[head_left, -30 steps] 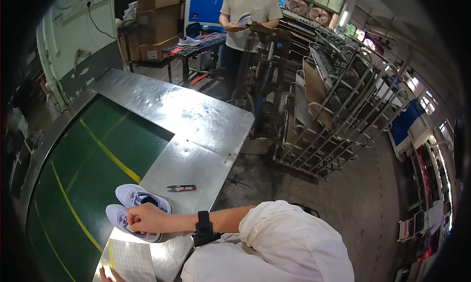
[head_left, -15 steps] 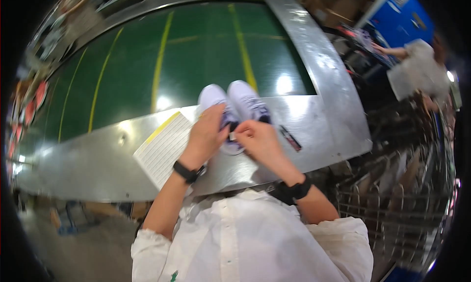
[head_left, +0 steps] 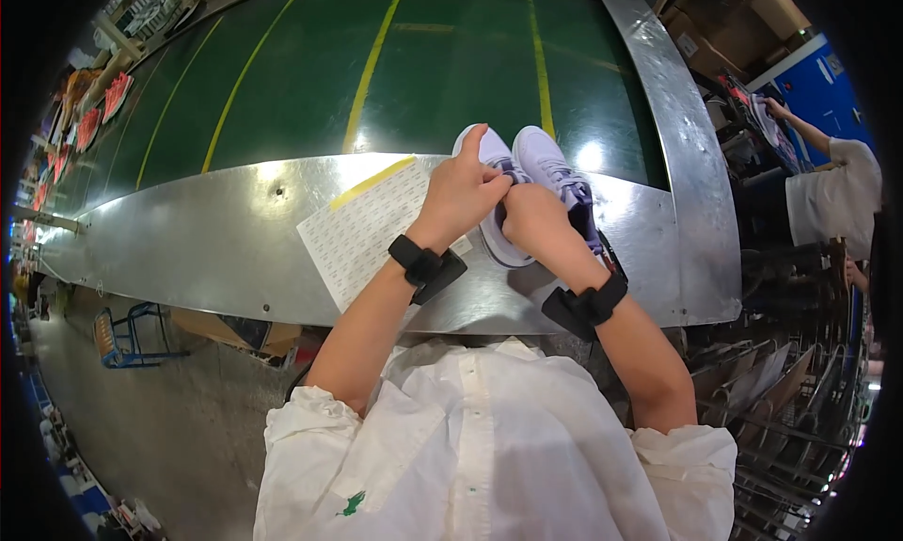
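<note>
Left hand (head_left: 459, 198): over the left shoe (head_left: 499, 238), index finger extended, others curled; grip cannot be told.
Right hand (head_left: 544, 223): curled, meeting the left hand; fingertips hidden, grip cannot be told.
Left shoe: lilac, beneath both hands.
Right shoe (head_left: 553, 169): just beyond the right hand.
Printed sheet (head_left: 362, 226): left of the left hand.

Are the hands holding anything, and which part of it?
Both hands are at the left lavender shoe: the left hand by its laced top, the right hand by its opening. What the fingertips pinch, if anything, is hidden.
</note>
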{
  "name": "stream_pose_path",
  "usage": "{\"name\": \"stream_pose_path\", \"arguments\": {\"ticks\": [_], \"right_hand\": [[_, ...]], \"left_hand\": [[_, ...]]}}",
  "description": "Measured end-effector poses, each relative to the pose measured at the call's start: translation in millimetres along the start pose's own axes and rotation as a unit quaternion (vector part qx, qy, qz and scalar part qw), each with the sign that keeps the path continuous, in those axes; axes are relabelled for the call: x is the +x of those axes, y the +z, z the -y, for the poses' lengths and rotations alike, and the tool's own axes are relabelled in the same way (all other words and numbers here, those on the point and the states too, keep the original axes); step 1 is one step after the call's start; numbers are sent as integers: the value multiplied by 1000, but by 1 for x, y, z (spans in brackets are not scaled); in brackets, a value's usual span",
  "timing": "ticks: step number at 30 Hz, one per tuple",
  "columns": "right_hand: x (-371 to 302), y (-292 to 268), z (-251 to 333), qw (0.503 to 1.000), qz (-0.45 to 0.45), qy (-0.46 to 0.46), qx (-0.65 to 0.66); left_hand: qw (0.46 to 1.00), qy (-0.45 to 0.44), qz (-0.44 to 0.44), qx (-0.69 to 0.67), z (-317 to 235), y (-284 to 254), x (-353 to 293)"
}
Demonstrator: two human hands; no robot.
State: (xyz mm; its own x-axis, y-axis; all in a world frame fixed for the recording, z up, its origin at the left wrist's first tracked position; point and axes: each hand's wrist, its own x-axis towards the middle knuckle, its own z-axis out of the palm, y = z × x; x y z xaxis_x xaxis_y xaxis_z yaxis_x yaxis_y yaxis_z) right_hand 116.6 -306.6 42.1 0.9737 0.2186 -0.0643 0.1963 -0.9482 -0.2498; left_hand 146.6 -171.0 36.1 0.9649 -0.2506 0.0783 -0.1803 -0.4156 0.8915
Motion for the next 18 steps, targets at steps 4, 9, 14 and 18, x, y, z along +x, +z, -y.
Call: {"name": "stream_pose_path", "arguments": {"ticks": [4, 9, 14, 18], "right_hand": [[8, 10, -8, 999, 29, -14, -35], [7, 6, -4, 997, 59, 11, -48], [8, 6, -2, 996, 62, 29, -54], [13, 1, -10, 994, 96, 23, -44]], "left_hand": [[997, -1, -12, -79, 11, 2, -10], [996, 4, -33, -84, 28, 17, -27], [997, -44, -50, -30, 20, 25, -24], [989, -104, -4, -109, 16, 18, -26]]}}
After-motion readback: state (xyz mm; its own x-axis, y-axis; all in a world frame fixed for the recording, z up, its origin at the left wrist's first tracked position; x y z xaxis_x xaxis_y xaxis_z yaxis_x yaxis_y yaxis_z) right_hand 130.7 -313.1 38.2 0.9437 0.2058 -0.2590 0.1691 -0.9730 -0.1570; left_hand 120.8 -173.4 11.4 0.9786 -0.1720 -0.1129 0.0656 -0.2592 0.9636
